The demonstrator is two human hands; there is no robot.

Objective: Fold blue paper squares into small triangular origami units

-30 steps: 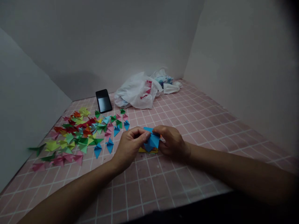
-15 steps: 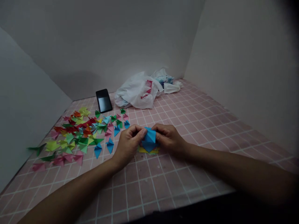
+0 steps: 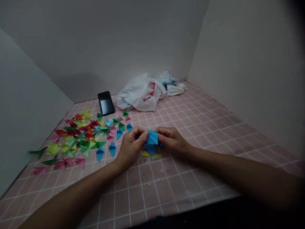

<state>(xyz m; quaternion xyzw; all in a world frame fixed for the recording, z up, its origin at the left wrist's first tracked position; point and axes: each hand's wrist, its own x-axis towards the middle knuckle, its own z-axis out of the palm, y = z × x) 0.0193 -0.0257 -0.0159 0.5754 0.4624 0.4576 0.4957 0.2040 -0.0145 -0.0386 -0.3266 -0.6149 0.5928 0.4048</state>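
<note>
A blue folded paper piece (image 3: 152, 138) is gripped between the left hand (image 3: 131, 148) and the right hand (image 3: 172, 141), fingers closed, just above yellow paper (image 3: 150, 154), near scattered paper triangles (image 3: 78, 136).

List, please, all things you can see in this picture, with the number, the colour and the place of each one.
blue folded paper piece: one, blue, held between both hands
yellow folded paper: one, yellow, on the mat under the hands
folded paper pieces: many, mixed colours, spread on the mat left of the hands
grid mat: one, pink with white lines, under everything
phone: one, black, at the back of the mat
plastic bag: one, white with red print, right of the phone
crumpled tissue: one, white, right of the bag
walls: three, white, around the mat
left hand: one, pinching the blue piece
right hand: one, pinching the blue piece
</note>
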